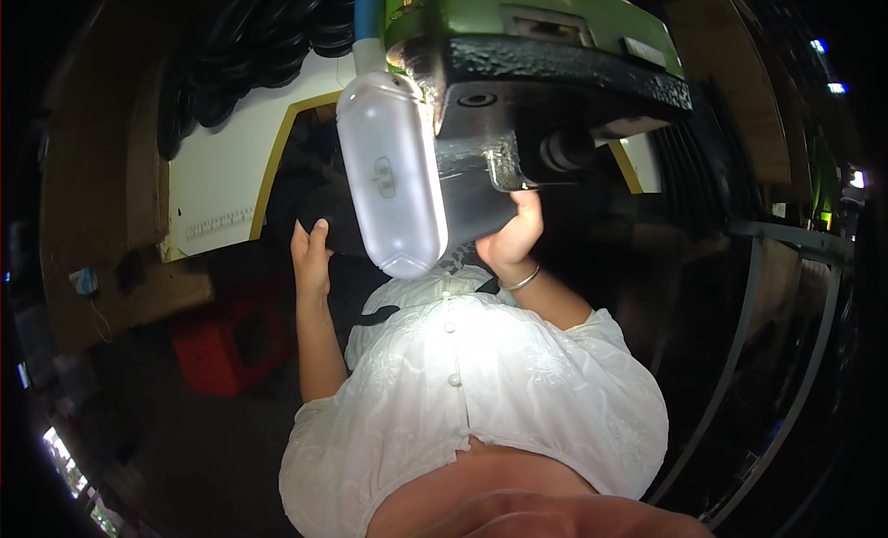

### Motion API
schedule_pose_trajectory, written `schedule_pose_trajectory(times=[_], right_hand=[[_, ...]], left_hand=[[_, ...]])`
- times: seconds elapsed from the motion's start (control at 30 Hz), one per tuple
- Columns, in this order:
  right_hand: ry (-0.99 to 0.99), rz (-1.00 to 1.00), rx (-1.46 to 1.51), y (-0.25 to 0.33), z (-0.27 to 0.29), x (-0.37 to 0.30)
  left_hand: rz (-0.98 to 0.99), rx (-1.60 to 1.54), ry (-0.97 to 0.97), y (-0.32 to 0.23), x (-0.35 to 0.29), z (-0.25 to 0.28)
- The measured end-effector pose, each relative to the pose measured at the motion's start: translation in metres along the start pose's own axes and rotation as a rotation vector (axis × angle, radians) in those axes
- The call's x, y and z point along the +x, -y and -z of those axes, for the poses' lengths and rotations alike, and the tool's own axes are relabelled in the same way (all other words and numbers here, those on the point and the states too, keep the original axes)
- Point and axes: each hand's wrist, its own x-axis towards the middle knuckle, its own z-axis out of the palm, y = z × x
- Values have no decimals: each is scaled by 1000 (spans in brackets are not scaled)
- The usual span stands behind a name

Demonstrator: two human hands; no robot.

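Note:
A dark, smooth, flat piece (474,203) stretches between my two hands, below the head of a green and black machine (564,66). My left hand (312,259) is closed on its left end, thumb uppermost. At the other end my right hand (513,237), with a bangle at the wrist, grips the near edge close to the machine's black underside. A long, pale lamp (393,173) hangs in front of the machine and hides the middle of the piece. What the piece is made into, I cannot make out.
Black, rounded pieces (236,52) are heaped on the white, yellow-edged tabletop (217,182) at the far left. On the floor at left is a red stool (227,348). Cardboard (120,297) stands beside it. A metal frame (740,344) rises at right.

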Motion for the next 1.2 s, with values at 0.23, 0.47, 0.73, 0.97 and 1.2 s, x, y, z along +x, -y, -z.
schedule_pose_trajectory(times=[0.23,0.47,0.73,0.97,1.2], right_hand=[[249,76,-417,26,-5,11],[349,295,-709,81,30,40],[-101,39,29,60,30,34],[16,-43,-83,10,12,-14],[442,-68,-659,32,-2,6]], left_hand=[[77,341,290,60,18,-14],[-425,636,340,12,-11,-105],[-892,782,231,-68,9,-127],[-575,960,264,-62,28,-45],[-390,651,269,40,32,-12]])
